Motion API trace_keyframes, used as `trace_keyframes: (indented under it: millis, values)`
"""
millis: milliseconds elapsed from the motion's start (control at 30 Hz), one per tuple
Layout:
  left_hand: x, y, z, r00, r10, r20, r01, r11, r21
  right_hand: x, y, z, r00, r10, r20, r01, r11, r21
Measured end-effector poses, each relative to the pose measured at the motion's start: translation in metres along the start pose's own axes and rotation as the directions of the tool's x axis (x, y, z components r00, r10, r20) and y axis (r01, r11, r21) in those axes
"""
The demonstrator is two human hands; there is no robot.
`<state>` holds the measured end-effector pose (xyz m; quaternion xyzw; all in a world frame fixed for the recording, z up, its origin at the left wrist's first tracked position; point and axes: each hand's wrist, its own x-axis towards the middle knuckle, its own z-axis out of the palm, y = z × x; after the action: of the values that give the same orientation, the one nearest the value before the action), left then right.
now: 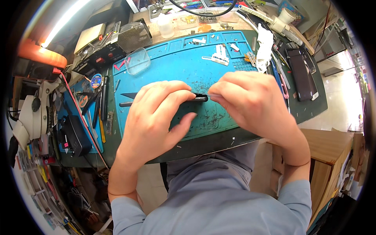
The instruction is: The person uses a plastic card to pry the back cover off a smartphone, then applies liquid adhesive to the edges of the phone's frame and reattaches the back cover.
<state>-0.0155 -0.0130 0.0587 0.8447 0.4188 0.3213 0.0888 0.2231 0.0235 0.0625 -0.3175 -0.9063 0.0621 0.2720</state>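
Observation:
A flat black phone-like device (pixel 201 98) with a rounded end lies on the blue work mat (pixel 176 70); most of it is hidden beneath my left hand (pixel 152 113). The fingers of that hand curl over the device and hold it, while the thumb stands apart, nearer to me. Beyond the left hand's far side a thin dark end of the device, or of a part beside it, sticks out. My right hand (pixel 246 98) is closed in a pinch at the device's right end. Whatever sits between those fingertips is too small to make out.
A clear plastic box (pixel 138 61) and white metal pieces (pixel 219 55) lie on the mat's far part. At right are a dark phone (pixel 301 76), tweezers and white tissue (pixel 265 47). Tools, a solder spool (pixel 96 81) and a red cable (pixel 80 113) are at left.

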Motion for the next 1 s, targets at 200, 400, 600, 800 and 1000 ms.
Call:
trace_keyframes:
  millis: [200, 400, 600, 800, 1000]
  values:
    - [-0.006, -0.006, 0.016, 0.994, 0.02, -0.111, -0.007, 0.993, 0.118, 0.013, 0.001, -0.012, 0.981, -0.036, 0.193, 0.051, 0.996, -0.071]
    - [-0.003, -0.01, 0.018, 0.988, 0.053, -0.144, -0.032, 0.989, 0.142, 0.011, 0.003, -0.008, 0.982, -0.047, 0.184, 0.063, 0.995, -0.083]
    - [-0.003, -0.01, 0.019, 0.99, 0.018, -0.143, -0.004, 0.995, 0.097, 0.009, 0.004, -0.005, 0.984, -0.055, 0.169, 0.064, 0.997, -0.052]
    - [-0.003, -0.009, 0.02, 0.989, 0.021, -0.148, -0.009, 0.996, 0.085, 0.006, 0.006, -0.001, 0.987, -0.058, 0.148, 0.064, 0.997, -0.035]
    - [-0.002, -0.009, 0.022, 0.986, 0.038, -0.162, -0.024, 0.996, 0.09, 0.003, 0.007, 0.004, 0.99, -0.067, 0.126, 0.069, 0.998, -0.011]
